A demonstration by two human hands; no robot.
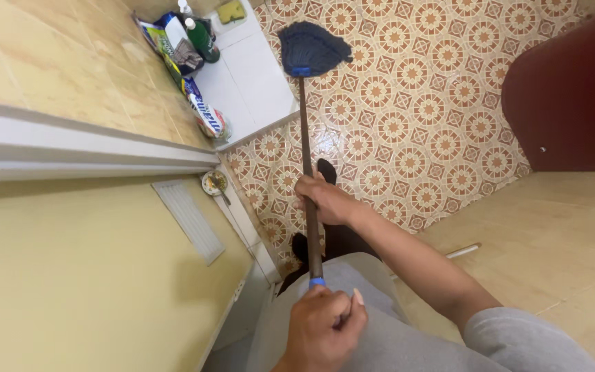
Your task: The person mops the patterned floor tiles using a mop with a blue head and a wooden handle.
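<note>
Against the tiled wall, on the white ledge [256,76], stand a green bottle [203,40] and a crowd of blue, yellow and white packages [204,114]; a small dish [213,182] holding bits of food sits lower down. The right hand [321,200] grasps the mop handle [308,158] mid-shaft, fingers clenched around it; the left hand [325,331] grips its top end. The dark blue mop head [311,48] rests on the patterned floor [435,110].

The light around me is soft and even, fairly bright, with no hard glare. My left hand [325,329] sits close and slightly soft in focus. Walls bow at the edges from the wide lens, and faint shadows fall under the vent [189,219].
</note>
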